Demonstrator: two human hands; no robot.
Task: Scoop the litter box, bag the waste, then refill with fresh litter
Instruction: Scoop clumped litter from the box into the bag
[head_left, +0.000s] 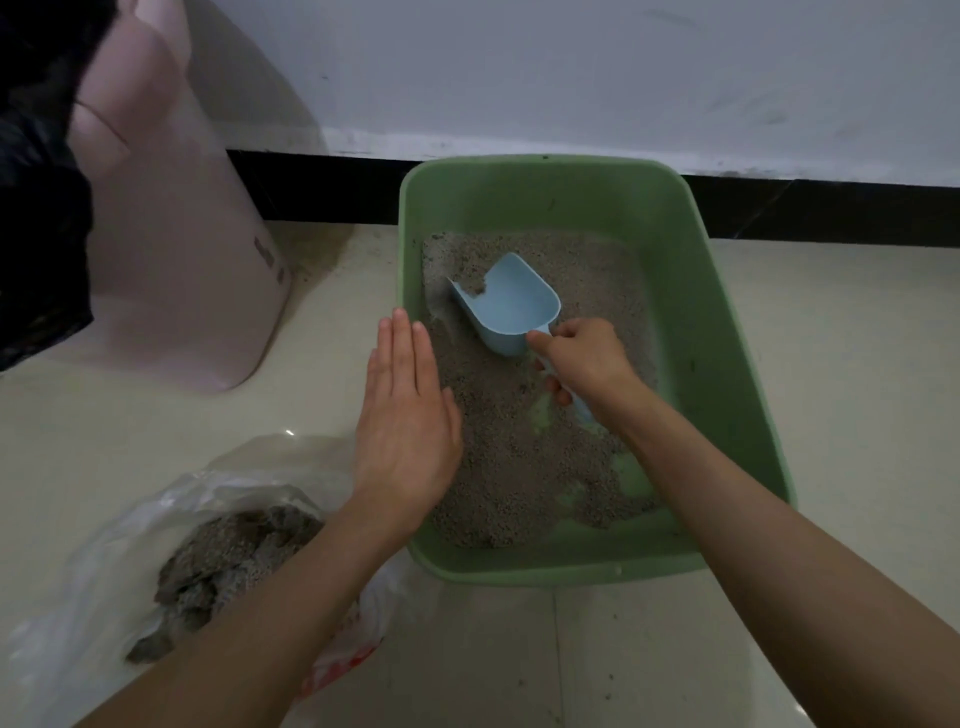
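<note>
Gripping the blue scoop (511, 306), right hand (584, 358) works inside the litter box (737, 395).

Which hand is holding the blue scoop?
The right hand, gripping the light blue plastic scoop; the left hand is flat, open and empty.

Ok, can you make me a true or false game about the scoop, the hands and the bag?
1. The right hand holds the blue scoop. True.
2. The left hand grips the litter box. False: it is flat and open, holding nothing.
3. The bag already has clumps in it. True.
4. The box is red. False: it is green.
5. The bag lies right of the box. False: it lies left of it.
</note>
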